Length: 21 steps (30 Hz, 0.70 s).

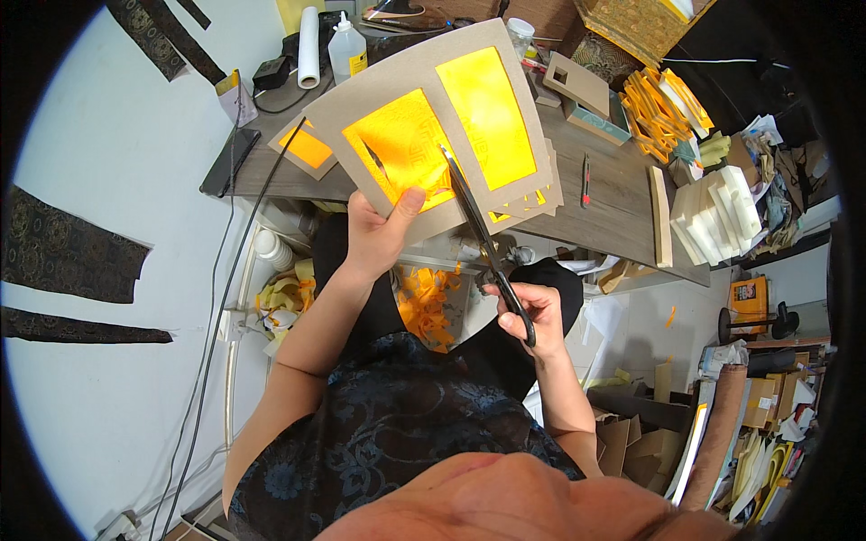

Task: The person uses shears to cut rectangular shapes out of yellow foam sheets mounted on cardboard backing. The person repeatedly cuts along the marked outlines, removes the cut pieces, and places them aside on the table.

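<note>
My left hand [382, 230] grips the lower edge of a grey-brown cardboard sheet [325, 108], thumb on top. Two rectangular windows in the sheet show glossy yellow-orange fabric [492, 118] with a raised pattern. The left panel [399, 135] has slits along its left side and is loose near the bottom. My right hand [534, 314] holds long black-handled scissors [484, 237] by the handles; their tips lie over the left panel's right side. More cardboard pieces with yellow panels [541, 199] lie beneath the sheet on the desk.
On the wooden desk [609, 209] lie a red and black utility knife [586, 181], a wooden strip [659, 216], white blocks [717, 213] and stacked orange-edged frames [659, 111]. A plastic bottle [347, 51] and white roll [308, 47] stand behind. Orange scraps [427, 304] lie below; black cables hang left.
</note>
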### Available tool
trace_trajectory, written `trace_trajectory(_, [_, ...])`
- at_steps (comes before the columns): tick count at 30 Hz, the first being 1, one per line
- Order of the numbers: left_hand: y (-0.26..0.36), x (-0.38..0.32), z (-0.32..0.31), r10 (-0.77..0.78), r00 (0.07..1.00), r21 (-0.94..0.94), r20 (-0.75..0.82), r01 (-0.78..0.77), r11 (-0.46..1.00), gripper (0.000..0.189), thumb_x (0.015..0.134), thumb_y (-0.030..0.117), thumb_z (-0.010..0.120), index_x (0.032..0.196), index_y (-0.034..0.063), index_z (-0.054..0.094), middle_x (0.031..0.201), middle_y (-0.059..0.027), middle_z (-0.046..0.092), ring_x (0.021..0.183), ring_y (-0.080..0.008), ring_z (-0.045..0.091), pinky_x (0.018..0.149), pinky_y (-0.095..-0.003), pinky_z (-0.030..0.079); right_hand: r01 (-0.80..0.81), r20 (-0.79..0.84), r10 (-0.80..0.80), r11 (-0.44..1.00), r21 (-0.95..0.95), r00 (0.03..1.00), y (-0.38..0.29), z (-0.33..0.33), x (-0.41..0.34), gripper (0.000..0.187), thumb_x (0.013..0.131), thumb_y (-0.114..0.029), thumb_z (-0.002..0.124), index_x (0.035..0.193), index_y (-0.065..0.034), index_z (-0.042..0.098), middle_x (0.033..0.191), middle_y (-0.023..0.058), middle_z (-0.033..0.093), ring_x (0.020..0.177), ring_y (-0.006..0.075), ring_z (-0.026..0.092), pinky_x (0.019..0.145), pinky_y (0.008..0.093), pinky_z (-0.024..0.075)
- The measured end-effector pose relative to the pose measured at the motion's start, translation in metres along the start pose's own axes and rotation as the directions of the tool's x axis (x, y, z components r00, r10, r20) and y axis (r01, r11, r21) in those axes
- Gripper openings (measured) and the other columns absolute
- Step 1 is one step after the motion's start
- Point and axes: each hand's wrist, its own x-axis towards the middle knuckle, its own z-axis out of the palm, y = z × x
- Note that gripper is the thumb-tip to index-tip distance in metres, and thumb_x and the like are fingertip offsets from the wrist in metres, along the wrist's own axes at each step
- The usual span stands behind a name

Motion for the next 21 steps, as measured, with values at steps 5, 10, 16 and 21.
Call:
trace_trajectory(5, [0.001, -0.002, -0.001, 0.022, 1.000, 0.002, 0.012, -0.022, 1.000, 0.020, 0.090, 0.013, 0.060, 0.104, -0.0015, 0.062, 0.095, -0.0034, 0.066, 0.083, -0.0085, 0.058, 0.073, -0.0229, 0.046, -0.041, 0.006, 0.041, 0.998, 0.051, 0.999, -0.007, 0.003, -0.001, 0.045, 0.078, -0.017, 0.072, 0.109, 0.0127, 0.058, 0.059, -0.0018, 0.047, 0.046, 0.0029, 0.036, 0.043, 0.0185, 0.0258])
trace_trajectory(10, [0.006, -0.004, 0.000, 0.021, 0.998, 0.099, 0.051, -0.025, 0.995, 0.020, 0.090, 0.014, 0.061, 0.102, -0.0014, 0.063, 0.094, -0.0037, 0.066, 0.082, -0.0086, 0.059, 0.072, -0.0233, 0.046, -0.077, -0.015, 0.078, 0.997, 0.018, 0.997, -0.004, 0.000, -0.002, 0.044, 0.078, -0.015, 0.073, 0.109, 0.0121, 0.059, 0.060, -0.0018, 0.048, 0.045, 0.0027, 0.036, 0.042, 0.0186, 0.0246])
trace_trajectory(16, [0.009, -0.005, 0.002, -0.008, 0.998, 0.157, 0.064, -0.002, 0.988, 0.020, 0.090, 0.014, 0.061, 0.103, -0.0015, 0.062, 0.094, -0.0049, 0.066, 0.083, -0.0102, 0.060, 0.074, -0.0248, 0.047, -0.058, -0.010, 0.058, 0.998, 0.007, 0.998, -0.007, 0.002, 0.000, 0.037, 0.076, -0.006, 0.072, 0.109, 0.0081, 0.061, 0.064, -0.0035, 0.051, 0.053, 0.0021, 0.041, 0.048, 0.0173, 0.0302])
trace_trajectory(21, [0.012, -0.005, 0.004, -0.044, 0.991, 0.137, 0.127, 0.026, 0.990, 0.018, 0.091, 0.012, 0.058, 0.101, -0.0017, 0.064, 0.094, -0.0059, 0.067, 0.086, -0.0125, 0.062, 0.077, -0.0261, 0.047, -0.069, -0.024, 0.069, 0.998, -0.008, 0.997, -0.006, 0.000, 0.001, 0.036, 0.076, -0.003, 0.072, 0.109, 0.0068, 0.062, 0.065, -0.0051, 0.052, 0.055, 0.0010, 0.044, 0.050, 0.0164, 0.0332])
